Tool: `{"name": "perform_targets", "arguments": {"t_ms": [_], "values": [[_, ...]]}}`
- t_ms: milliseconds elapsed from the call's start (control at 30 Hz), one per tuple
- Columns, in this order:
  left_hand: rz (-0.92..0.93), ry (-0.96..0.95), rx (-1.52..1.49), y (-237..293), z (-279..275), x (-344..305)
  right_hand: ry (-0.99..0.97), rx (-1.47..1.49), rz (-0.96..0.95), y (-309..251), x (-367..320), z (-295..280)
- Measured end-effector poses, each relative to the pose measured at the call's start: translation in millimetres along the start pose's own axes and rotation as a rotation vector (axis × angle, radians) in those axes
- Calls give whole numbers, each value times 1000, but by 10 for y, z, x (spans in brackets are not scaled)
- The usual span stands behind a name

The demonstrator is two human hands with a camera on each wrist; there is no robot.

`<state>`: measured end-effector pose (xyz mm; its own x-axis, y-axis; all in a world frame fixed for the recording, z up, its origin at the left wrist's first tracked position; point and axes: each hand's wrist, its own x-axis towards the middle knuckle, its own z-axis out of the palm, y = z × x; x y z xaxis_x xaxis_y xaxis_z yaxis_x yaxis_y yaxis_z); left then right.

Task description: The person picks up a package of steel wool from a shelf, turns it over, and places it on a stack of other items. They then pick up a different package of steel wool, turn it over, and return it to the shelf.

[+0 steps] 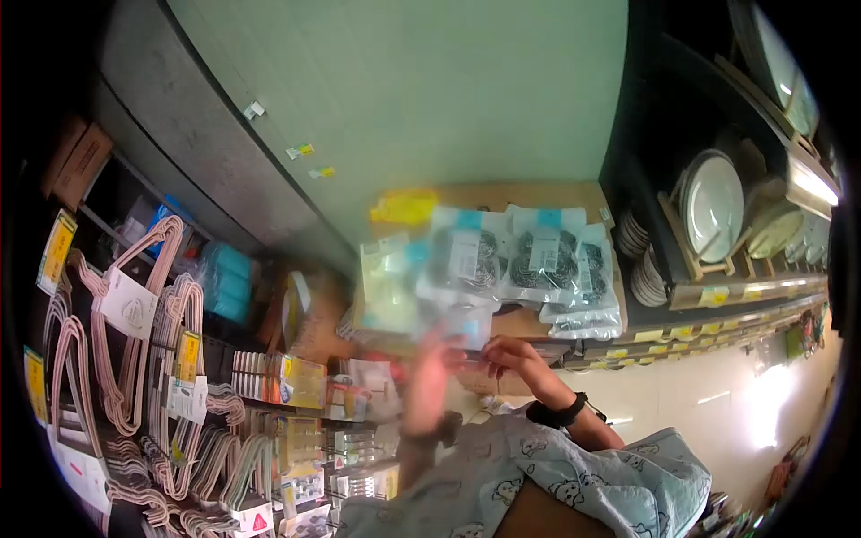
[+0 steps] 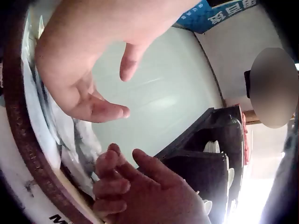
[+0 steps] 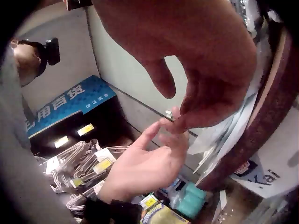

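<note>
My left hand (image 1: 426,386), blurred in the head view, is raised in front of a display of clear packets (image 1: 464,260) holding dark coiled material under blue labels. Close to its right is my right hand (image 1: 520,360), its fingers bent. In the left wrist view, the left hand (image 2: 79,65) has its thumb and fingers apart around bare air. Below it the right hand (image 2: 149,191) shows loosely curled fingers and no object. From the right wrist, the right hand (image 3: 201,60) hangs above, its fingertips overlapping those of the left hand (image 3: 149,168).
Beside the packets lie a pale packet (image 1: 386,282) and a yellow one (image 1: 404,208). Pink hangers (image 1: 126,359) crowd the left rack, above boxed goods (image 1: 300,381). White plates (image 1: 713,206) stand on dark shelves at right. A brown rim (image 2: 25,140) edges the display.
</note>
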<state>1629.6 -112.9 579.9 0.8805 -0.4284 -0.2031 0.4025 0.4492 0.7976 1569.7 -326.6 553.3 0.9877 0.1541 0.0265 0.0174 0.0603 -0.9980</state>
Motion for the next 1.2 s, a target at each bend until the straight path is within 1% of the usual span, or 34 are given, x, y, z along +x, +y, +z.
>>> {"name": "perform_targets", "arguments": {"t_ms": [67,100,133,167,200,233,267,300,333,367,400,433,467,533,567,633,733,833,867,900,933,1000,1033,1100,1167,1200], "values": [[-32,61,-41,-179,-70,13,-27,80,31,170,47,-68],[-50,38,-116,-338,-214,53,-39,119,47,235,72,-99],[-76,28,-194,-574,-447,60,-9,262,91,177,13,-109],[-103,23,-274,-748,-587,-50,27,406,144,53,-42,-116],[-121,83,-186,-604,-376,-130,-23,289,95,-374,-6,-151],[-121,130,-129,-631,-296,-252,-8,251,122,-714,-15,-191],[-107,172,-59,-644,-238,-280,34,242,-1,-787,-22,-228],[-81,213,17,-604,-172,-286,93,155,-76,-945,-19,-257],[-3,199,235,-513,-58,-368,146,216,-205,-1098,0,-272],[76,205,453,-422,55,-447,210,182,-361,-1185,-6,-291],[117,203,533,-410,80,-478,244,125,-498,-1300,15,-341],[22,238,345,-480,-6,-483,346,70,-676,-1375,88,-358],[-62,291,153,-551,-93,-487,427,22,-812,-1426,184,-360],[48,256,36,-598,-202,-608,462,2,-976,-1558,379,-292],[83,283,17,-595,-217,-720,463,13,-1041,-1626,476,-218],[154,335,-17,-594,-244,-952,435,61,-1136,-1771,639,-29],[132,541,-18,-797,-436,-1331,343,162,-1237,-1994,711,368],[267,703,-1,-908,-280,-1882,212,281,-1269,-2148,650,797],[274,830,49,-992,-249,-2064,167,326,-1279,-2199,608,948],[223,875,17,-1133,-416,-2249,123,386,-1292,-2230,570,1085],[175,923,-30,-1401,-643,-2458,71,437,-1289,-2246,477,1222],[279,1049,-110,-1615,-336,-2949,-32,536,-1267,-2259,259,1508],[455,1114,-122,-1548,12,-3141,-80,583,-1261,-2278,140,1667],[507,1108,-155,-2168,-192,-3625,-175,669,-1256,-2303,-153,1936],[557,1392,-145,-1579,795,-3787,-249,737,-1244,-2319,-343,2120],[585,1418,-135,-1633,902,-3950,-290,766,-1239,-2333,-489,2205]]}}
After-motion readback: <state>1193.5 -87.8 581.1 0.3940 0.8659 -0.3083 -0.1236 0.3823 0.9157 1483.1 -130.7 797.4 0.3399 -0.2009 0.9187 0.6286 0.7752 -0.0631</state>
